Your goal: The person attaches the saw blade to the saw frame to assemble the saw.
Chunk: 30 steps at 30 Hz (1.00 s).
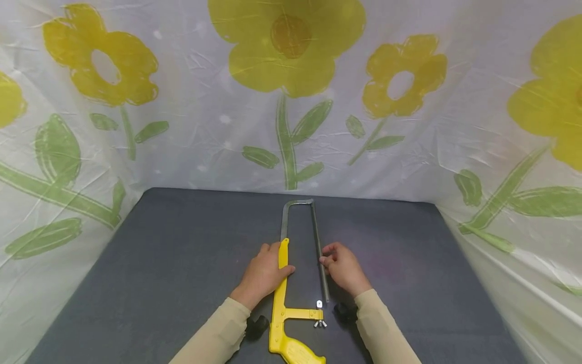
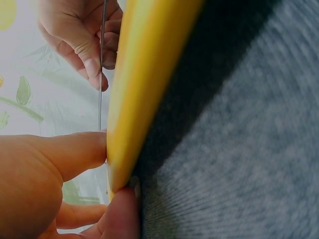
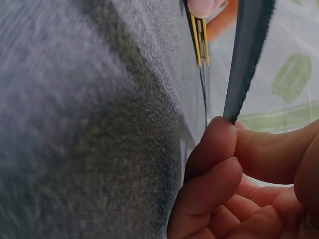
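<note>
A hacksaw with a yellow frame (image 1: 279, 299) and a grey metal bow (image 1: 285, 220) lies lengthwise in the middle of the head view. My left hand (image 1: 262, 273) grips the yellow part between thumb and fingers. With thumb and fingertips, my right hand (image 1: 346, 269) pinches the thin saw blade (image 3: 251, 55), whose teeth show in the right wrist view. The blade's far end meets the tip of the bow. Its near end stands free, just beside the metal pin (image 1: 320, 304) on the yellow cross arm (image 1: 300, 314). A wing nut (image 1: 320, 324) sits below that arm.
Dark grey cloth covers the table (image 1: 191, 237). Behind it and at both sides hangs a white curtain (image 1: 195, 136) with yellow flowers. The saw's yellow handle (image 1: 300, 351) points toward me at the near edge of the view. Black devices (image 1: 257, 327) sit at my wrists.
</note>
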Each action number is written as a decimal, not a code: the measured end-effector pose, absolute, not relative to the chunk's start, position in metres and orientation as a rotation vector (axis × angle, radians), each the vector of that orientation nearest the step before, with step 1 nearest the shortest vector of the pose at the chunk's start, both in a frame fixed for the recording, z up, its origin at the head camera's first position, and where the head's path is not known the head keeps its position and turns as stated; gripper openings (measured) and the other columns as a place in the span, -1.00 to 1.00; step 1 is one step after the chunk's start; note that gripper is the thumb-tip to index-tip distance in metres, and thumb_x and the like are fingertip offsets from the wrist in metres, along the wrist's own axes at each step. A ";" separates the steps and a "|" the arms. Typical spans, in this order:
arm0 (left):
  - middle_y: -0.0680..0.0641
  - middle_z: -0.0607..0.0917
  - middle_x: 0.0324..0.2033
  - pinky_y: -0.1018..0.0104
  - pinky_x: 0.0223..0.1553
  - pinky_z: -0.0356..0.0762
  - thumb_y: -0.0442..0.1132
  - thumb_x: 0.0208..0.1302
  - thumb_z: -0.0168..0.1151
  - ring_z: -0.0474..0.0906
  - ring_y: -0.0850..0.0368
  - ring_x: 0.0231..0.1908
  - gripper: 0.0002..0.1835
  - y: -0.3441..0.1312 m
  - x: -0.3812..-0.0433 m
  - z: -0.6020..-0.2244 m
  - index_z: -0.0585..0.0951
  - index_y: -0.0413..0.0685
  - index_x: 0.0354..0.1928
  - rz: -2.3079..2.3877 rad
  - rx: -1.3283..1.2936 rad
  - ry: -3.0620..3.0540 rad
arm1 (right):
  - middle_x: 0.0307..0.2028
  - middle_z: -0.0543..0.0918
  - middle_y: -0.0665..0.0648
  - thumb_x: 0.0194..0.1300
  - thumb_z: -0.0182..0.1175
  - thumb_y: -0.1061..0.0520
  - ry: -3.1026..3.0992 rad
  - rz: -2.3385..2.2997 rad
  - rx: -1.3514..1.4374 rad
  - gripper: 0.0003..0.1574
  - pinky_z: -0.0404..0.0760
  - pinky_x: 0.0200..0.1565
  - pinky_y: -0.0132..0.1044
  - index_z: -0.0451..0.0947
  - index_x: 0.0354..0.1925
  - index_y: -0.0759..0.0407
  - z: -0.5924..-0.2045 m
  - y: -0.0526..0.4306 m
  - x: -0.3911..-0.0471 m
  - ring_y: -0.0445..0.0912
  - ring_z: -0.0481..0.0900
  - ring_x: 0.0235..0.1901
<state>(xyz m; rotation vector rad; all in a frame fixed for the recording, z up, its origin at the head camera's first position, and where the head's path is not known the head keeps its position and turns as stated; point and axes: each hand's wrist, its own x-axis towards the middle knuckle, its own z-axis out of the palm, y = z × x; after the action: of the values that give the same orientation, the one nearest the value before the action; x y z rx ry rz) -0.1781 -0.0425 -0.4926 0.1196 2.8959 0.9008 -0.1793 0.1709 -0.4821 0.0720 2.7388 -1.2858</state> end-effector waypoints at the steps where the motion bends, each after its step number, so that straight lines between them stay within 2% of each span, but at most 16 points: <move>1: -0.19 0.52 0.02 0.17 -0.23 0.62 0.08 0.19 0.45 0.53 0.05 -0.28 -0.14 -0.043 -0.178 -0.493 0.35 -0.14 0.44 0.900 0.115 2.895 | -0.41 0.67 0.09 0.43 0.20 0.17 2.738 -1.281 0.072 -0.78 0.54 -0.37 -0.23 0.53 0.00 0.20 -0.482 0.170 -0.179 -0.13 0.60 -0.48; 8: -0.18 0.53 0.03 0.12 -0.14 0.65 0.09 0.20 0.44 0.55 0.03 -0.23 -0.15 -0.045 -0.177 -0.495 0.36 -0.12 0.44 0.889 0.079 2.913 | -0.43 0.66 0.09 0.43 0.20 0.17 2.733 -1.284 0.053 -0.79 0.51 -0.41 -0.26 0.53 -0.01 0.22 -0.484 0.165 -0.182 -0.13 0.59 -0.49; 22: -0.19 0.54 -0.02 0.13 -0.22 0.63 0.06 0.19 0.46 0.53 0.04 -0.29 -0.17 -0.039 -0.176 -0.494 0.38 -0.16 0.41 0.888 0.123 2.921 | -0.46 0.64 0.09 0.40 0.23 0.18 2.746 -1.310 0.118 -0.78 0.51 -0.44 -0.26 0.55 -0.03 0.23 -0.490 0.169 -0.181 -0.13 0.59 -0.52; 30: -0.20 0.53 -0.01 0.16 -0.25 0.62 0.08 0.22 0.43 0.52 0.04 -0.32 -0.16 -0.042 -0.179 -0.492 0.36 -0.15 0.43 0.880 0.142 2.913 | -0.41 0.67 0.10 0.41 0.22 0.17 2.714 -1.317 0.109 -0.78 0.53 -0.40 -0.24 0.55 -0.03 0.23 -0.488 0.170 -0.184 -0.11 0.60 -0.50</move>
<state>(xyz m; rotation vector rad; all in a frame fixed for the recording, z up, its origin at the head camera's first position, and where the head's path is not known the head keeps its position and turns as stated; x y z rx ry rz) -0.1790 -0.0421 -0.4924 0.1425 2.9131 0.8799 -0.1844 0.1699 -0.4878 0.1089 2.7135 -1.3167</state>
